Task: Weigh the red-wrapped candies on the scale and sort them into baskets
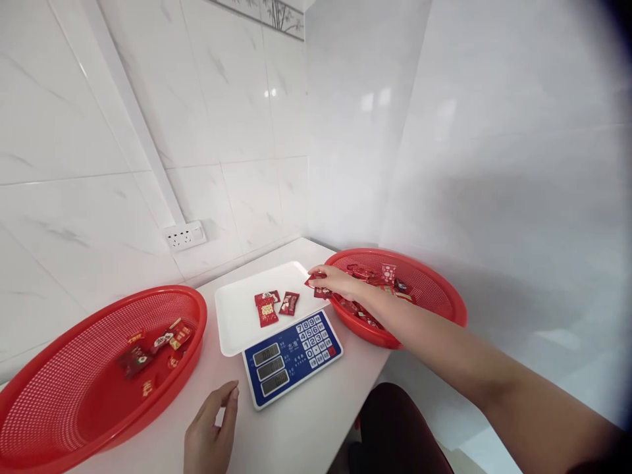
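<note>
My right hand (338,282) is closed on small red snack packets (322,292), over the right edge of the scale's white tray (230,329) and beside the right basket. Several other red packets (267,312) lie on the tray's middle. In front of the tray is the scale's blue panel (291,392) with its keypad and three displays, whose figures I cannot read clearly. My left hand (210,431) rests low at the table's front, left of the scale. Its thumb and forefinger are bent together with nothing visible in them.
A red mesh basket (197,309) at the left holds several wrapped packets (134,361). Another red basket (451,309) at the right holds more packets, partly hidden by my forearm. Tiled walls meet behind the white table (316,434); a socket (185,236) is on the left wall.
</note>
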Motion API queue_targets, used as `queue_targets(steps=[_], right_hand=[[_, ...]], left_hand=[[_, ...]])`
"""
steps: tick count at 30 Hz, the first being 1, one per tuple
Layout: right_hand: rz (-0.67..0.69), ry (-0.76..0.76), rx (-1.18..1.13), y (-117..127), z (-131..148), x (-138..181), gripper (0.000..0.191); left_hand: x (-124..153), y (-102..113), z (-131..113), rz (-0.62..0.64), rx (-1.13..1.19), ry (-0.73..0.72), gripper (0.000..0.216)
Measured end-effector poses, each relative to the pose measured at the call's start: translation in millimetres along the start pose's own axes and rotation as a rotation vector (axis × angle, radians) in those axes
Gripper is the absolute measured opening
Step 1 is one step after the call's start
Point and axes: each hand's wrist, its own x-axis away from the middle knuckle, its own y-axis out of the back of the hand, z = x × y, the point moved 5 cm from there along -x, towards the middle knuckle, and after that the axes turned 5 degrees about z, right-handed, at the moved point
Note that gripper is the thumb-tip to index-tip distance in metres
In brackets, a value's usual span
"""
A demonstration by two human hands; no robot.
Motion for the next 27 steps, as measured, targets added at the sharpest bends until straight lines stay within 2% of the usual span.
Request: queue_targets(steps=[4, 7, 12, 19, 24, 27], right_hand=[[-0.046, -0.032, -0.091, 16.8, -10.9, 12.9, 0.037], [-0.053, -0.033, -0.096, 18.5, -12.3, 15.3, 0.041], [-0.038, -0.008, -0.050, 4.7, -7.8, 8.1, 0.051], [-0.062, 0.077, 0.196, -17.9, 10.2, -4.9, 0.066], [-0.158, 0.113, 0.345, -18.0, 14.3, -9.0, 0.054], [-0.146, 0.094, 0.394, -20.0, 11.9, -10.6, 0.047]], left_hand=[[-0.4, -1.5, -0.4, 0.011, -0.002, -0.041, 0.036], [-0.3, -0.1, -2.2, 0.003, 0.002, -0.047, 0.035], [-0.1, 2.7, -5.6, -0.022, 0.001, -0.032, 0.034], [0.2, 2.9, -7.7, -0.019, 0.008, -0.023, 0.036], [0.3, 3.1, -8.0, -0.010, 0.001, -0.001, 0.039], [0.5, 3.6, -9.2, -0.014, 0.005, -0.015, 0.038]])
